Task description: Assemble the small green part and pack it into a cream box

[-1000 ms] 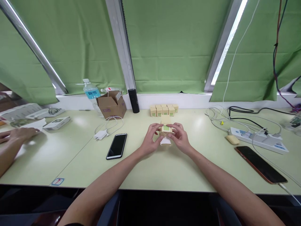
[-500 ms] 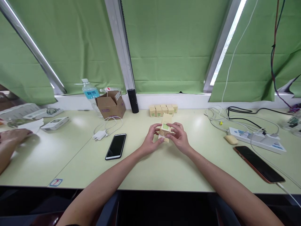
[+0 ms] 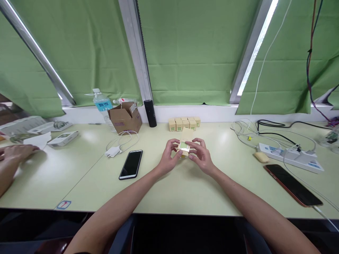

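Grip: both hands pinch one small tan carton (image 3: pixel 184 146) with a green panel, held just above the tabletop (image 3: pixel 169 190) in front of the person; left hand (image 3: pixel 169 157) takes its left side with thumb and fingertips, right hand (image 3: pixel 200 155) takes the right side, fingers curled in close. A flap stands open behind the carton, pale and upright. Contents not visible; cannot tell whether anything sits inside. Risks, as judged: the hold is on the thin card walls only, so a hard squeeze could buckle a side or crease the flap; a light one could let the carton turn or slip down onto the tabletop. With the flap loose, tipping the carton forward could spill whatever it holds. A row of like cartons (image 3: pixel 184 124) stands near, behind the hands by the window ledge, and a forward push of the knuckles could topple them. A black phone (image 3: pixel 131 164) lies left of the left forearm, well apart. Another person's hand (image 3: pixel 16 152) rests at far left, clear of this work.
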A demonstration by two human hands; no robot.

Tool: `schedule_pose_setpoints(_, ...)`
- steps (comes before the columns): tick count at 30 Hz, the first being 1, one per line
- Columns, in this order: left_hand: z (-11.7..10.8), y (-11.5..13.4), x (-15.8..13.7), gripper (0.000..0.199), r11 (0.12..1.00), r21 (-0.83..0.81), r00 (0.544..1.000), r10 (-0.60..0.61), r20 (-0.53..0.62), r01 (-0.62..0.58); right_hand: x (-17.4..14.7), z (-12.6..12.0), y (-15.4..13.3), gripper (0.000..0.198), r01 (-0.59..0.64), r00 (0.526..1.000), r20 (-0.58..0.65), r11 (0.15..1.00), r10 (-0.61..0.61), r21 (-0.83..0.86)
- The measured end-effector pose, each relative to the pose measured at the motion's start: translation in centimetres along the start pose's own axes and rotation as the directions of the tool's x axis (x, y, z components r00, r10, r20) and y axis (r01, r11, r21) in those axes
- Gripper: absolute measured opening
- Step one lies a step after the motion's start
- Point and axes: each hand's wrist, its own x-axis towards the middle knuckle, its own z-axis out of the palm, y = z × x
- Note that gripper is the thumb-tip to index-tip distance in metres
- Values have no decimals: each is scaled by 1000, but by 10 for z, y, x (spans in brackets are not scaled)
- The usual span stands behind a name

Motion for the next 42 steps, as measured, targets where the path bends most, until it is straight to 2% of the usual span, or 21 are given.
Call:
schedule_pose_setpoints(12,3,-2,1,35,996,83,997,23,-68,-17,0,4,0,50,4,999,-42,1000,-4,-10)
schedule_pose_setpoints(21,-3,-1,-2,40,989,83,992,117,38,-120,1,6,-2,46,10,997,-80,1000,-10,-11)
schedule_pose_setpoints(30,0,-3,-1,34,985,128,993,121,-6,-119,1,5,-1,44,5,996,-85,1000,-6,-9)
schedule_pose_setpoints(37,3,-7,-1,30,980,177,993,100,-64,-87,2,6,2,39,-3,994,-107,1000,5,20)
schedule_pose_setpoints(42,3,-4,-1,25,980,191,996,64,-65,-51,2,6,4,36,-10,994,-107,1000,12,22)
